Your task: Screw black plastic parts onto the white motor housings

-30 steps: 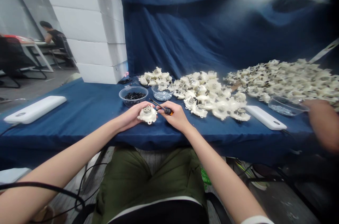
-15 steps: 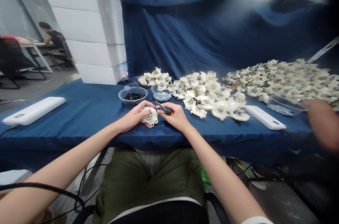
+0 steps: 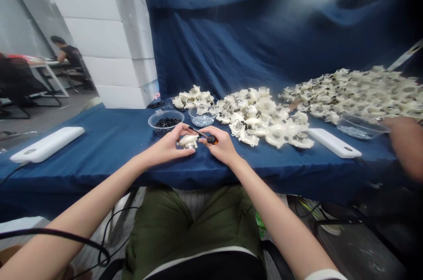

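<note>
My left hand (image 3: 172,145) grips a cream plastic housing (image 3: 189,140), now turned edge-on above the front of the blue-covered table. Close beside it, my right hand (image 3: 220,144) is closed round a screwdriver (image 3: 211,139) with a black and orange handle. Its dark shaft points up and left, passing just over the housing. My right fingertips are near the housing's right edge; whether they touch it I cannot tell. Behind my hands stand a clear bowl of small black parts (image 3: 158,131) and a clear bowl of silver screws (image 3: 192,121).
Piles of cream housings (image 3: 254,114) lie behind and right, with a larger heap (image 3: 373,95) farther right. A white power bank (image 3: 333,142) and another white power bank (image 3: 48,144) lie on either side. A co-worker's hand (image 3: 405,139) is by another bowl (image 3: 370,126) at right. White boxes (image 3: 122,72) stand back left.
My left hand has turned the housing from its round face showing to edge-on, and its fingers have shifted around it. The screwdriver stays in my right hand. The view has shifted slightly.
</note>
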`<state>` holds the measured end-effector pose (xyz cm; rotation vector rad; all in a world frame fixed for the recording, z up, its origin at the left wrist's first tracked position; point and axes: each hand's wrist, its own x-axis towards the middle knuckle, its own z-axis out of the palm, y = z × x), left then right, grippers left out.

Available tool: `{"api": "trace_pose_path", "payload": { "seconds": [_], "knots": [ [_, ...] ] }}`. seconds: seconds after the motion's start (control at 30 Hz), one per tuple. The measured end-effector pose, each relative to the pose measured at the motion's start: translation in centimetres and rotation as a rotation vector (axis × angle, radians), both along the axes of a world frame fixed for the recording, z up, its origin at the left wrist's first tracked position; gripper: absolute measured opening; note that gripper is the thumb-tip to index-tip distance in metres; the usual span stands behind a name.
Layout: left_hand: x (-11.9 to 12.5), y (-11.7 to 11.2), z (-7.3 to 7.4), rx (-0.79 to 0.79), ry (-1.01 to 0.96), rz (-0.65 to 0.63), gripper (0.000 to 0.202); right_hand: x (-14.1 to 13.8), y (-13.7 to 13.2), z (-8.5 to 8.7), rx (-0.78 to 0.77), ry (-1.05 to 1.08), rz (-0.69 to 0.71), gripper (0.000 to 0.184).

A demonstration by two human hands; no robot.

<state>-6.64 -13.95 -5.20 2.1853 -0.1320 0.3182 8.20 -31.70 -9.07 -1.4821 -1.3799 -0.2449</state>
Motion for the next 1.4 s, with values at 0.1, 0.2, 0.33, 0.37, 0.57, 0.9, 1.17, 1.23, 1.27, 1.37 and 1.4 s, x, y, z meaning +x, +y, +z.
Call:
{"api": "trace_pose_path", "payload": {
  "seconds": [0.1,0.2,0.33,0.37,0.57,0.9,1.17,1.23,1.27,1.37,1.4],
  "knots": [
    [0.4,0.1,0.2,-0.113,0.064,0.005,0.058,-0.1,-0.1,0.1,-0.007,-0.027,-0.005,0.023],
    [1.2,0.3,0.2,-0.198,0.099,0.038,0.038,-0.2,-0.1,0.0,-0.027,-0.057,-0.006,0.023],
    [2.4,0.5,0.7,-0.216,0.121,0.033,0.031,-0.3,-0.1,-0.1,-0.047,-0.086,-0.013,0.022],
    [2.7,0.6,0.8,-0.225,0.14,0.016,0.032,-0.3,-0.1,-0.1,-0.049,-0.091,-0.016,0.022],
    [3.6,0.8,0.9,-0.267,0.199,-0.031,0.029,-0.1,0.0,-0.1,-0.049,-0.093,-0.095,0.027],
    [5.2,0.1,-1.3,-0.257,0.088,-0.049,0.017,0.1,-0.1,-0.2,-0.051,-0.085,-0.172,0.027],
    [5.9,0.5,-1.5,-0.275,0.082,-0.088,0.022,0.1,0.0,-0.1,-0.06,-0.075,-0.188,0.029],
    [5.9,0.5,-2.0,-0.308,0.073,-0.081,0.021,0.1,0.0,-0.1,-0.067,-0.075,-0.192,0.028],
    [5.9,0.5,-2.2,-0.327,0.074,-0.077,0.021,0.1,0.0,-0.1,-0.07,-0.074,-0.194,0.027],
    [5.7,0.3,-2.5,-0.384,0.09,-0.071,0.018,0.0,0.0,-0.1,-0.079,-0.072,-0.203,0.027],
    [5.5,0.3,-2.6,-0.4,0.097,-0.072,0.018,0.0,0.0,-0.2,-0.08,-0.07,-0.208,0.027]
  ]
}}
